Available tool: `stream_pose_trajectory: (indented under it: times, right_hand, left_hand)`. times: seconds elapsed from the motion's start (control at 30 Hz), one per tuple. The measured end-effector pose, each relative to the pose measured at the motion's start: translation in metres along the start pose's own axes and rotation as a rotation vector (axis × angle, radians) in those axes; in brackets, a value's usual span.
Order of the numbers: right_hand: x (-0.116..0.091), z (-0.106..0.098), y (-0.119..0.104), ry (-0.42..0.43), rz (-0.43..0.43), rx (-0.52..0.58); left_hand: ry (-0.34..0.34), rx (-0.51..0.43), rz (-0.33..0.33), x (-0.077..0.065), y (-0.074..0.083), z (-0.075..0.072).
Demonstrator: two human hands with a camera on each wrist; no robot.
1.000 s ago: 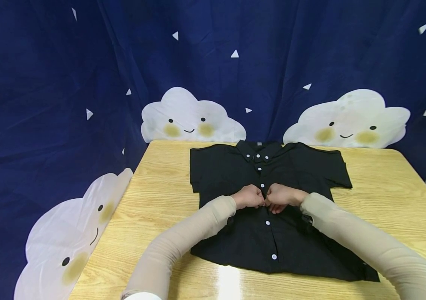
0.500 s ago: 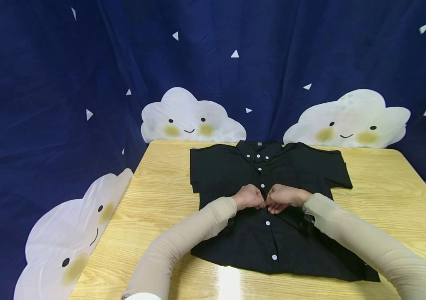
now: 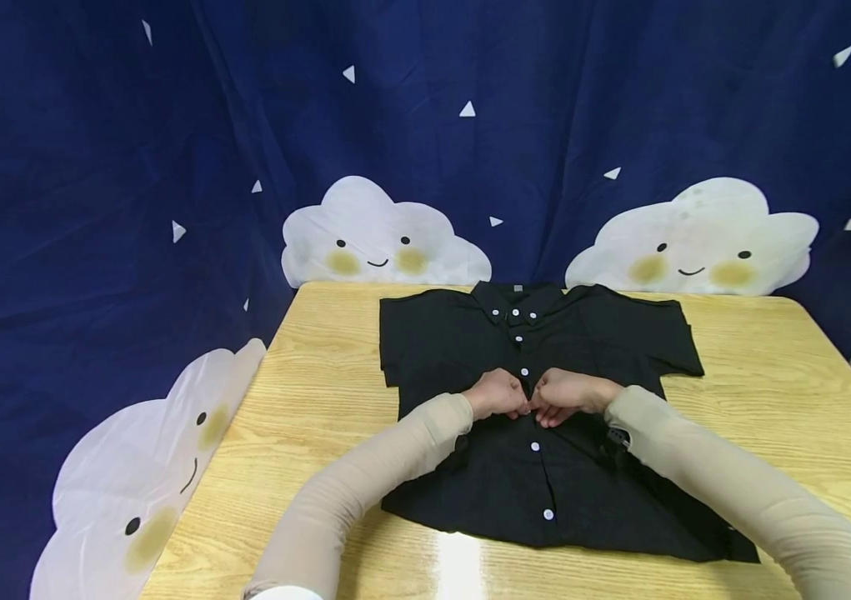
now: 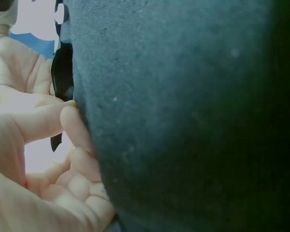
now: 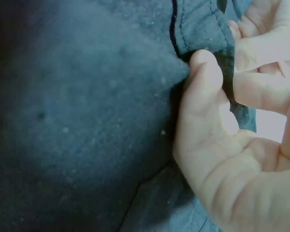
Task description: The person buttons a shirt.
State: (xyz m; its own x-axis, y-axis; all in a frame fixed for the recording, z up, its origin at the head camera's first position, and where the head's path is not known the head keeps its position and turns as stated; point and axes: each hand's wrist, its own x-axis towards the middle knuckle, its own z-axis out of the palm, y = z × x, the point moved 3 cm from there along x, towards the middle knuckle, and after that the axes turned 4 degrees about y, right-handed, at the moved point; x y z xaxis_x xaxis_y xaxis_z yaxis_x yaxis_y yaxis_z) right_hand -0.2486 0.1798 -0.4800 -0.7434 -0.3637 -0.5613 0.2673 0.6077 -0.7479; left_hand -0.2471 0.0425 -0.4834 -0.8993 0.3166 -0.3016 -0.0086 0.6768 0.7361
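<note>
A black short-sleeved shirt (image 3: 455,342) lies face up, its collar at the far side and white buttons down the front. My left hand (image 3: 498,393) pinches the front placket between thumb and index finger at mid-chest. Right beside it, my right hand (image 3: 566,396) pinches the facing part of the placket, and the fingertips of both nearly meet. In the right wrist view a stitched fabric edge (image 5: 208,29) runs into the right fingers. The button at this spot is hidden by the hands. Other buttons show above (image 3: 524,372) and below (image 3: 535,447) them.
The shirt lies on a light wooden table (image 3: 305,367) with rounded far corners. Behind it hangs a dark blue curtain (image 3: 410,100) printed with smiling white clouds and small triangles. A bright glare spot (image 3: 458,567) lies near the table's front.
Over the last second the right hand and wrist have shifted very slightly to the right. Both hands keep their pinch on the placket, and the shirt lies as before.
</note>
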Motion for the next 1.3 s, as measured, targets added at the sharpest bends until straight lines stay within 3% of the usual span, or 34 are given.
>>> stream_pose_trajectory:
  times: [0.3, 0.63, 0.9, 1.13, 1.3]
  right_hand:
    - [-0.0012, -0.0033, 0.0007, -0.091, -0.032, 0.045]
    - [0.0024, -0.0048, 0.0007, -0.031, -0.086, -0.156]
    - [0.0031, -0.0045, 0.0012, -0.047, -0.137, -0.188]
    - [0.0028, -0.0038, -0.0003, -0.019, -0.151, -0.226]
    - [0.0031, -0.0029, 0.0001, -0.043, -0.146, -0.191]
  left_hand:
    - [-0.044, -0.032, -0.041, 0.0020, 0.0000, 0.0004]
    - [-0.136, -0.039, -0.036, 0.0041, 0.0024, -0.0019]
    - [-0.131, -0.079, -0.043, 0.0044, 0.0024, -0.0008]
    - [-0.145, -0.149, -0.092, 0.0030, 0.0043, -0.0023]
    - [-0.126, -0.114, -0.100, 0.0037, 0.0046, -0.0006]
